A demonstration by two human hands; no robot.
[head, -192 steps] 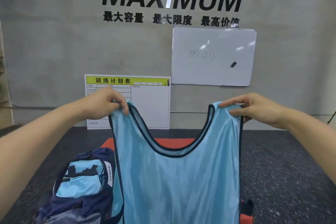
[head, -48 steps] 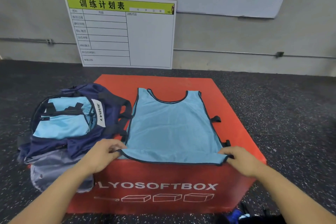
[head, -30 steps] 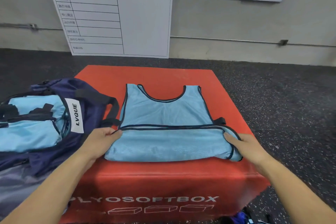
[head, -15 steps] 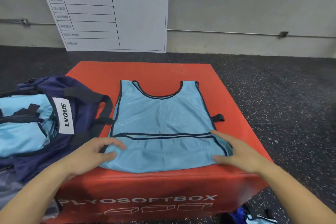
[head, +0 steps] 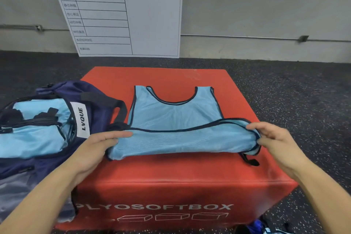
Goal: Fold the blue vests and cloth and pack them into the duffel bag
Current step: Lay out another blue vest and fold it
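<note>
Light-blue mesh vest with dark piping (head: pixel 176 119) lies flat on the top of the red soft plyo box (head: pixel 171 173), its lower part doubled up and lifted off the surface at both near corners. To fold it well, both corners should travel together toward the neckline so the folded edge stays straight and the side strap does not bunch inside. The left hand (head: pixel 95 148) has its thumb over the left end of the fold and its fingers underneath, gripping it. The right hand (head: pixel 273 140) pinches the right end with curled fingers. The navy duffel bag (head: pixel 57 125), already holding light-blue fabric, sits just beside the vest's left side.
</note>
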